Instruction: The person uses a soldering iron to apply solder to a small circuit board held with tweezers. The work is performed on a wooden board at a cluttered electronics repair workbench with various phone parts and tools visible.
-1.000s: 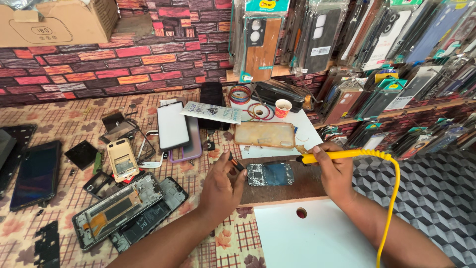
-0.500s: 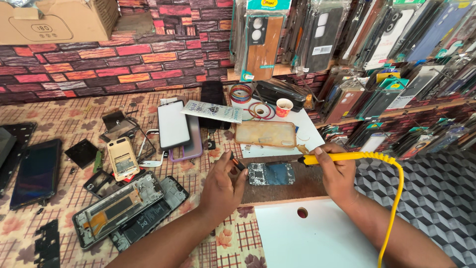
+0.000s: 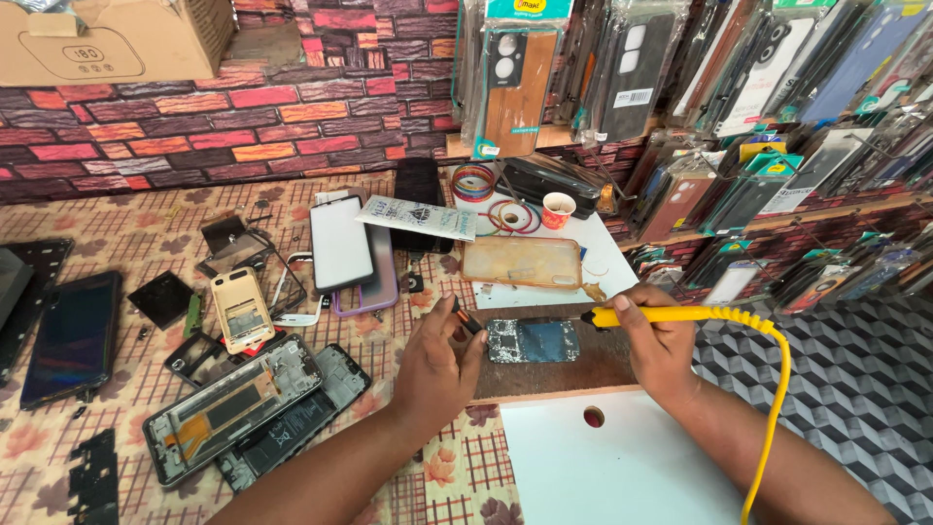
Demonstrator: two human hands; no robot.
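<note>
The work centres on a small circuit board (image 3: 533,341), lying flat on a dark wooden block (image 3: 559,371) at the near edge of the counter (image 3: 126,233). The left hand (image 3: 442,355) sits just left of the board, its grip pinched around a small tool (image 3: 467,319) with an orange-and-black end that pokes up above the fingers; the working end is hidden, so whether it touches the board cannot be told. The right hand (image 3: 661,345) rests just right of the board, its grip closed around a yellow soldering iron (image 3: 671,314), held level with its nose pointing left toward the board's right edge. The tip is too small to tell whether it touches. A coiled yellow cord (image 3: 773,389) loops away from the iron, down past the wrist.

Beyond the board lies a clear phone case (image 3: 522,262), and further back a small paper cup (image 3: 558,209). Left of the board are opened phone frames (image 3: 233,408) and a phone with a white screen (image 3: 340,243). Nearer than the board is a white panel (image 3: 641,476) with a round hole.

It looks like fine rework on the board, with both hands braced and the tools closing in. Any next touch would call for a steady tip on one small spot, with the left tool holding the part still.
</note>
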